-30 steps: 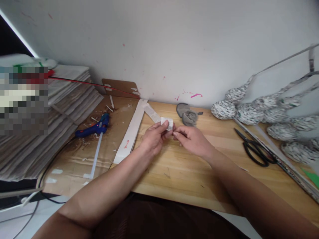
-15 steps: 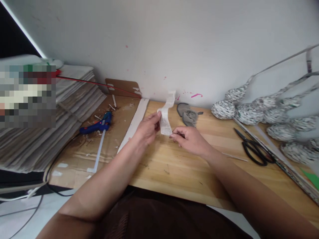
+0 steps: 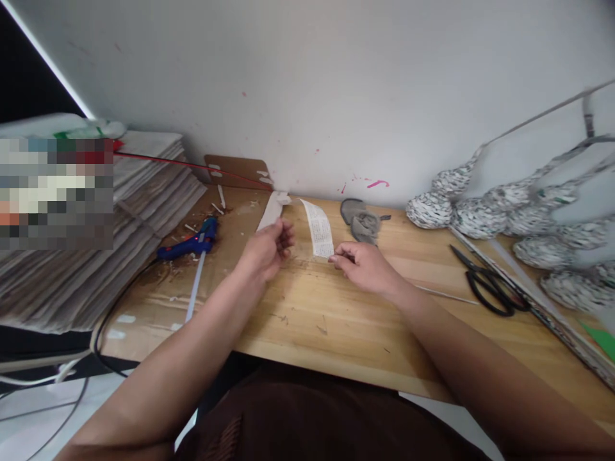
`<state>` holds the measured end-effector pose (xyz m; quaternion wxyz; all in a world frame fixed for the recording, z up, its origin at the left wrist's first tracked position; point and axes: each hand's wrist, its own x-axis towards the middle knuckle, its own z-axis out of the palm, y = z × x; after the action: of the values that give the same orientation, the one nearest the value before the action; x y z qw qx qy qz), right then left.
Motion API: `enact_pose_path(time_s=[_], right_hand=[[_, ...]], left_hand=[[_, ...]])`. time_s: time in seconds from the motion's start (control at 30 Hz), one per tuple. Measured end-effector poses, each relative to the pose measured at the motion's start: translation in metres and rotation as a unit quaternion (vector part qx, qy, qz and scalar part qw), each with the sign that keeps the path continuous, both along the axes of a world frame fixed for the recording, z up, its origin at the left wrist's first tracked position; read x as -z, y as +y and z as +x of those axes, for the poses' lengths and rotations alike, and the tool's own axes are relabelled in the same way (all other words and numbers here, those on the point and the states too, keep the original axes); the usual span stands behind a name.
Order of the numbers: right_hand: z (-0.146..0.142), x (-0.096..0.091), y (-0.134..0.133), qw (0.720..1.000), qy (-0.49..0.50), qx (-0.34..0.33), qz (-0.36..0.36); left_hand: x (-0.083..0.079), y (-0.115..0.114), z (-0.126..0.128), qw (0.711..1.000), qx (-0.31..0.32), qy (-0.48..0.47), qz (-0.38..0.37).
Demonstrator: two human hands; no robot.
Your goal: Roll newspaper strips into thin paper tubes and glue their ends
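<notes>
A strip of printed newspaper [image 3: 319, 229] arches up from the wooden tabletop, its far end bending left toward a longer white paper strip [image 3: 270, 214]. Its near right corner is pinched between the thumb and fingers of my right hand [image 3: 362, 264]. Left of the strip, my left hand [image 3: 269, 248] hovers over the near part of the white strip, with loosely curled fingers and nothing visible in them. Behind my right hand lies a grey fabric piece [image 3: 366, 225] beside a dark-rimmed grey oval [image 3: 352, 207].
A blue glue gun [image 3: 187, 246] rests on cardboard [image 3: 158, 301] at left, near a tall newspaper stack [image 3: 158, 192]. To the right are black scissors [image 3: 490, 291], a thin rod [image 3: 446, 295] and several woven paper gourd shapes [image 3: 429, 210] along the wall.
My left hand has let go of the newspaper strip and moved left and slightly down. The strip's far end has dropped leftward, while my right hand keeps its corner.
</notes>
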<state>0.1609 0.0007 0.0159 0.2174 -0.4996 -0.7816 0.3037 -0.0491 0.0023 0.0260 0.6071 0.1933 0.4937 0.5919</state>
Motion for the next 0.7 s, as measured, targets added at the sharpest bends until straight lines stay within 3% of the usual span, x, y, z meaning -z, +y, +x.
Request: enact_pose_path(time_s=[0.1, 0.23, 0.33, 0.47, 0.57, 0.7], right_hand=[[0.0, 0.002, 0.001, 1.0, 0.011, 0.006, 0.023], [0.0, 0.004, 0.001, 0.998, 0.039, 0.008, 0.041], [0.0, 0.003, 0.0, 0.998, 0.031, 0.012, 0.059], [0.0, 0.001, -0.002, 0.997, 0.025, 0.011, 0.065], [0.0, -0.002, -0.005, 0.998, 0.027, -0.001, 0.059], [-0.001, -0.006, -0.007, 0.998, 0.023, -0.012, 0.049]], left_hand=[[0.009, -0.02, 0.015, 0.998, 0.056, -0.024, -0.018], [0.017, -0.03, 0.031, 0.996, 0.08, -0.015, -0.026], [0.02, -0.03, 0.033, 0.991, 0.085, 0.085, 0.059], [0.026, -0.028, 0.027, 0.94, 0.108, 0.259, 0.193], [0.032, -0.028, 0.023, 0.91, 0.122, 0.323, 0.232], [0.037, -0.027, 0.021, 0.901, 0.114, 0.342, 0.241]])
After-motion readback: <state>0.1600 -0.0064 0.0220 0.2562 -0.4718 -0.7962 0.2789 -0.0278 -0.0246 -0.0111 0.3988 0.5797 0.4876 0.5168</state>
